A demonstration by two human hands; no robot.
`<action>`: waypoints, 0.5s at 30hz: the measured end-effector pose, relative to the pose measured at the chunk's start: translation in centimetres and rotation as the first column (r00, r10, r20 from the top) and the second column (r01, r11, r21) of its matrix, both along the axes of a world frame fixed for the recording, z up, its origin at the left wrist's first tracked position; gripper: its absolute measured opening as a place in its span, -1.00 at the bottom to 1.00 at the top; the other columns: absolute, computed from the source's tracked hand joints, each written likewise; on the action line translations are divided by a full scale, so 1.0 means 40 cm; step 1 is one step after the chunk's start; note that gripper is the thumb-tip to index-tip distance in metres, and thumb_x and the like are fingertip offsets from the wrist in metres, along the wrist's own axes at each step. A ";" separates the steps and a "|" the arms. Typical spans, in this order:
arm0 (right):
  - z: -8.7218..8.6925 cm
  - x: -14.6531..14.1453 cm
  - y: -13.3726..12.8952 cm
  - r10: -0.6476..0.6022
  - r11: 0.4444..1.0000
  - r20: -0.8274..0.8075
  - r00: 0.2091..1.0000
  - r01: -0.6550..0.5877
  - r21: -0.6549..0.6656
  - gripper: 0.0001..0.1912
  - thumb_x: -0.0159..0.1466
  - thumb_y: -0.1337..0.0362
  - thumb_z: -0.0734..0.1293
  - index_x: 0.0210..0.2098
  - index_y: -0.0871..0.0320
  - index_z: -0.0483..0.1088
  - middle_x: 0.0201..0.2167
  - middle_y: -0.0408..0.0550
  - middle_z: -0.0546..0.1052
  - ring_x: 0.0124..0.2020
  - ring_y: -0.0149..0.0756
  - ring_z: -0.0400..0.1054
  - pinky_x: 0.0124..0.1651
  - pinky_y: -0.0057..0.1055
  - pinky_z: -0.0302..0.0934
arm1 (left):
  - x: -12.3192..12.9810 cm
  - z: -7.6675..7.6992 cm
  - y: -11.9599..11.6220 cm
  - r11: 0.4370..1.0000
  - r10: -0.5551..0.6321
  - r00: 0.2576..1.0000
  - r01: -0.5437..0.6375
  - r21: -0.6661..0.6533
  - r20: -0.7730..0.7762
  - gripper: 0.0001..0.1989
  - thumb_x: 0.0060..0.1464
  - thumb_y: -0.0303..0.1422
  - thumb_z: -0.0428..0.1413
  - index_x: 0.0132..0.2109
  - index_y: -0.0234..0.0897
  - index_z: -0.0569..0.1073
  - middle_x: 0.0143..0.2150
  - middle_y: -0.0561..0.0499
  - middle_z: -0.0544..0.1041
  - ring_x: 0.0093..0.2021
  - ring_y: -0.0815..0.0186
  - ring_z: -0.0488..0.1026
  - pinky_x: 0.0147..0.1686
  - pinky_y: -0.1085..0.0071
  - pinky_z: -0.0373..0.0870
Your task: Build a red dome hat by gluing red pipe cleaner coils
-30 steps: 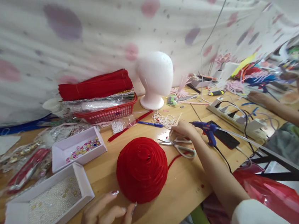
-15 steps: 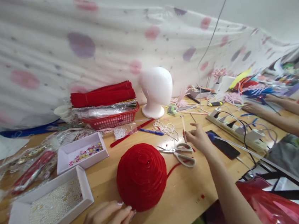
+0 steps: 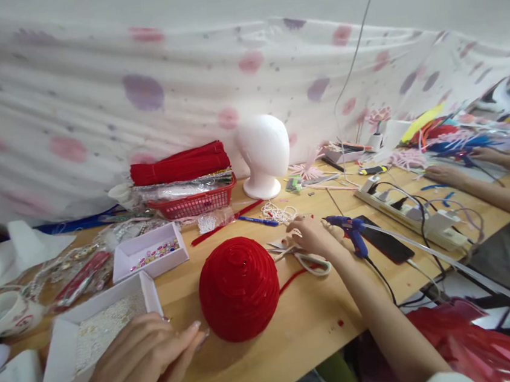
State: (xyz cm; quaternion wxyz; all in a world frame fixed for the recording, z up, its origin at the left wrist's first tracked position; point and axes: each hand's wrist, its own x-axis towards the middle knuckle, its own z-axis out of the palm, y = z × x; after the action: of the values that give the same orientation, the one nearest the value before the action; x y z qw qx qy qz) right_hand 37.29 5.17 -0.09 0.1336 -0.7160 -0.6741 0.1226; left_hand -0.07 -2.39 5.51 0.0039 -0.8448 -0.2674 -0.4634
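Because the red dome (image 3: 239,290) rests on its wide side, it needs no grip, I judge, and neither hand seems to have one on it: it sits between them, just right of the left fingertips. My left hand (image 3: 136,361) has its back to me, finger and thumb drawn almost together; from out here I cannot tell whether anything small is pinched there. Beyond those fingers lie the pearl box (image 3: 149,290) and, farther off, the gem box (image 3: 123,256), their open tops likely meant for easy picking. My right hand (image 3: 312,235) bends over the scissors (image 3: 316,266), fingers loosely curled and partly hidden, so I cannot tell how wide they stand or whether they hold anything. Just right of them lies the glue gun (image 3: 355,238), nozzle toward those fingers, presumably parked for quick reach. From the dome a red strip (image 3: 292,280) trails loose toward the right hand. Well beyond both hands stands the foam head (image 3: 263,147), perhaps placed there to leave elbow room.
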 end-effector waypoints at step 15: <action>0.077 0.057 -0.002 0.102 0.993 0.285 0.953 -0.081 -0.085 -0.84 0.36 0.23 0.32 -0.19 0.20 0.48 -0.14 0.02 0.54 -0.13 -0.23 0.45 -0.08 -0.24 0.37 | 0.046 -0.131 0.009 0.940 0.169 0.981 -0.191 -0.282 -0.098 -0.46 0.20 -0.23 0.16 0.22 -0.36 0.23 0.14 -0.28 0.41 0.16 0.06 0.41 0.10 0.09 0.46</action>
State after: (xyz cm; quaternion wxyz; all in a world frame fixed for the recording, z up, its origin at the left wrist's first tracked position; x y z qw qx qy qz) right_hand 39.59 5.10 2.98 0.0019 -0.6985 -0.7140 0.0471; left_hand 1.78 -2.03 0.27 -0.0681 -0.8245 -0.4084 -0.3858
